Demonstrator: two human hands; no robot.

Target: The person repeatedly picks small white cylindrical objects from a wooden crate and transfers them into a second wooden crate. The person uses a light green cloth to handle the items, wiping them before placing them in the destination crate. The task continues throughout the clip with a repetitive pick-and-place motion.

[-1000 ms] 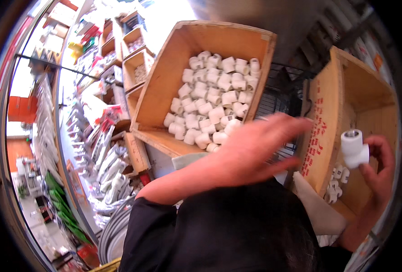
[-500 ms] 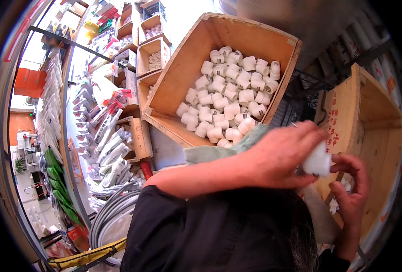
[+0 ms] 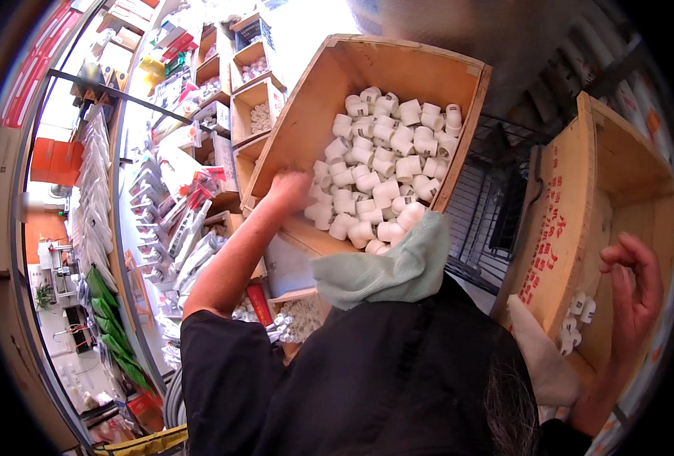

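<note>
White plastic pipe elbows [image 3: 386, 163] lie heaped in a large wooden box [image 3: 295, 137] in front of me. My left hand [image 3: 291, 190] reaches over that box's left side and is at the edge of the heap. Its fingers are blurred, so I cannot see whether they hold an elbow. On the right, my right hand [image 3: 632, 285] hovers over a second wooden box [image 3: 569, 205] with red writing. The fingers are loosely bent and apart from the thumb, with nothing visible between them. Several white fittings [image 3: 572, 323] lie in the near part of this second box.
A pale green cloth [image 3: 390, 262] drapes over the near edge of the large box. A beige cloth [image 3: 542, 357] hangs at the second box's near corner. Between the boxes is a black wire rack [image 3: 477, 220]. Shelves with bagged parts [image 3: 173, 220] and small wooden bins [image 3: 257, 106] stand left.
My left hand has swung from the right side, where it held a white fitting beside my right hand, into the large box. My right hand has moved right and up, over the second box.
</note>
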